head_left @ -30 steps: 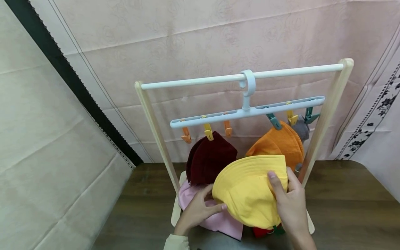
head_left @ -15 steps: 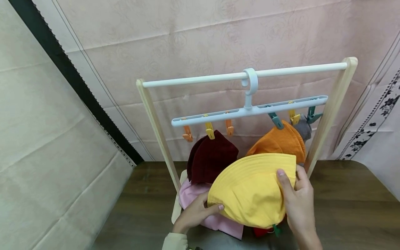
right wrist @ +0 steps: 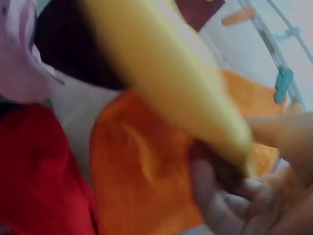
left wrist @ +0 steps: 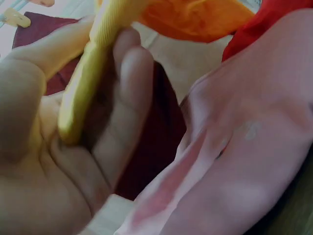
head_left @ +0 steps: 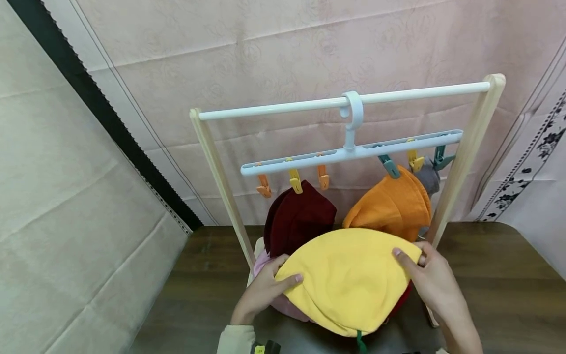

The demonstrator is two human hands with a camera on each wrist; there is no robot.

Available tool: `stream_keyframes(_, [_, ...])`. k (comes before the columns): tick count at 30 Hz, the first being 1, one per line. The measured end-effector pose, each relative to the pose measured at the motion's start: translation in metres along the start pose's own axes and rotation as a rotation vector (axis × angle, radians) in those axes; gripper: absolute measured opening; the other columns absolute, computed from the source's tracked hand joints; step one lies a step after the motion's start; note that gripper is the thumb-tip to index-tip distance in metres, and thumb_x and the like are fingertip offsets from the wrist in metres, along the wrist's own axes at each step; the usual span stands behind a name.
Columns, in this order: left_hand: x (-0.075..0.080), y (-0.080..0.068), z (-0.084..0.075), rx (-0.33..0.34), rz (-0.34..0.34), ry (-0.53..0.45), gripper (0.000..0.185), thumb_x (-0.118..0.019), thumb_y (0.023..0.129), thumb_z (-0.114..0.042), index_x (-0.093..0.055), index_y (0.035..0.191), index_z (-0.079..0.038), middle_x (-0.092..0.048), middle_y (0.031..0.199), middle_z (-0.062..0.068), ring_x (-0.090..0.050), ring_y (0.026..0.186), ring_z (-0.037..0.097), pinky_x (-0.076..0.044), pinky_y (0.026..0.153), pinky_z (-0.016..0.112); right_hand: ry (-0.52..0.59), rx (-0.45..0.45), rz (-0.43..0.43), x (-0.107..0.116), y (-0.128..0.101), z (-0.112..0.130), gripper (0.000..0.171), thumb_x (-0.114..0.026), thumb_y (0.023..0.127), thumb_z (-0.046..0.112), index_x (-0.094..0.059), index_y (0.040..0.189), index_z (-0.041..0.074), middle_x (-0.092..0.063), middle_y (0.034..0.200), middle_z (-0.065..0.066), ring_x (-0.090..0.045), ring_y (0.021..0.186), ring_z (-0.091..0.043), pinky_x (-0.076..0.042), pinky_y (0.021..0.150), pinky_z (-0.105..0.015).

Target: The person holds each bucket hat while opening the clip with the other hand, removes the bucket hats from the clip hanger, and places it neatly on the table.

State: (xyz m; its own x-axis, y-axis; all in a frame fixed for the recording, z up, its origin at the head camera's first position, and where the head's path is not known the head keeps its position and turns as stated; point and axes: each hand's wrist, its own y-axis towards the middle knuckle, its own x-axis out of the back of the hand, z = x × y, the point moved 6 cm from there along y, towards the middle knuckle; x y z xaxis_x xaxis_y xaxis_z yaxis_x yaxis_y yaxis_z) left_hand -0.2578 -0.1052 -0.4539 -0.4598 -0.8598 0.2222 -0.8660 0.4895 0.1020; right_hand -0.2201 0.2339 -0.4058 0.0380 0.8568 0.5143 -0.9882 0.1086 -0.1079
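A yellow hat (head_left: 347, 280) is held flat in front of the rack, between both hands. My left hand (head_left: 265, 287) pinches its left edge, thumb on top and fingers beneath; the left wrist view shows the yellow hat's brim (left wrist: 85, 83) between thumb and fingers. My right hand (head_left: 431, 278) grips the right edge, and the yellow hat's edge (right wrist: 195, 112) crosses that wrist view. A pale blue clip hanger (head_left: 351, 150) hangs from the white rail (head_left: 345, 102). Clipped to it are a dark red hat (head_left: 298, 216), an orange hat (head_left: 391, 206) and a grey item (head_left: 429, 179).
The wooden-framed rack (head_left: 466, 147) stands on a dark wood table (head_left: 199, 290). Under the yellow hat lie a pink garment (left wrist: 244, 161) and a red garment (right wrist: 39, 171). Two orange clips (head_left: 264, 187) (head_left: 324, 178) hang empty. Pink cloth (head_left: 265, 49) covers the wall behind.
The yellow hat has been spread and turned flatter, its brim rolled out of sight. My left hand slid outward along the left edge and my right hand moved to the right edge.
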Motion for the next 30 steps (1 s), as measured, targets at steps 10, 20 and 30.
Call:
stream_keyframes(10, [0.01, -0.003, 0.015, 0.208, -0.104, -0.001, 0.035, -0.082, 0.094, -0.025, -0.069, 0.115, -0.001, -0.068, 0.085, 0.006, -0.065, 0.063, 0.015, -0.055, 0.051, 0.029, -0.181, -0.003, 0.102, -0.022, 0.011, -0.015, 0.051, -0.064, 0.104, 0.05, -0.058, 0.114, 0.001, -0.063, 0.074, -0.004, -0.062, 0.064, -0.02, -0.046, 0.06, -0.036])
stream_keyframes(20, [0.021, -0.002, 0.024, 0.23, -0.341, 0.242, 0.045, -0.087, 0.086, -0.033, -0.073, 0.115, -0.002, -0.071, 0.099, 0.005, -0.066, 0.087, 0.017, -0.056, 0.079, 0.036, -0.178, -0.009, 0.107, -0.039, 0.022, -0.025, 0.035, -0.067, 0.105, 0.036, -0.059, 0.106, 0.001, -0.06, 0.075, -0.005, -0.065, 0.06, -0.019, -0.051, 0.06, -0.036])
stream_keyframes(30, [0.025, -0.008, 0.025, 0.255, -0.473, 0.354, 0.057, -0.089, 0.083, -0.036, -0.071, 0.124, -0.002, -0.074, 0.109, 0.011, -0.07, 0.082, 0.021, -0.059, 0.077, 0.041, -0.112, 0.02, 0.132, -0.045, 0.023, -0.03, 0.025, -0.067, 0.105, 0.024, -0.065, 0.111, 0.0, -0.063, 0.083, -0.005, -0.068, 0.066, -0.02, -0.057, 0.062, -0.036])
